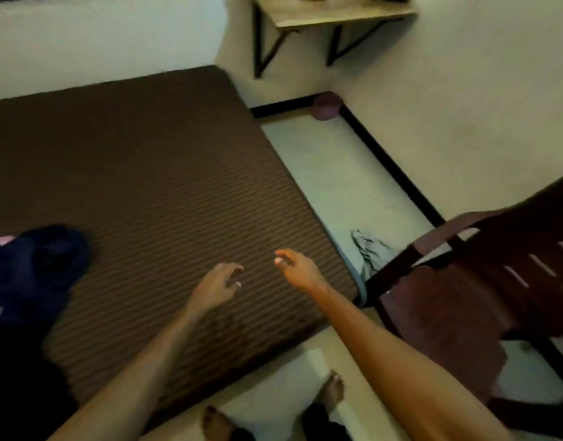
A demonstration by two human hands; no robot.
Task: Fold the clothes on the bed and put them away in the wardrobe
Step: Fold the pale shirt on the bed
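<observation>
A brown striped mattress (153,173) fills the left and middle of the head view. Dark navy clothes (35,268) lie heaped at its left edge, with a bit of pink fabric (1,240) showing behind them. My left hand (218,283) hovers over the mattress near its front right corner, fingers loosely curled and holding nothing. My right hand (297,265) reaches out beside it, fingers relaxed and also holding nothing. Both hands are well to the right of the clothes. No wardrobe is in view.
A dark wooden chair (464,288) stands close on the right. A grey crumpled cloth (369,253) lies on the pale floor between mattress and chair. A wall shelf (331,14) hangs in the far corner, a purple round object (326,106) beneath it. My bare feet (332,393) stand on the floor.
</observation>
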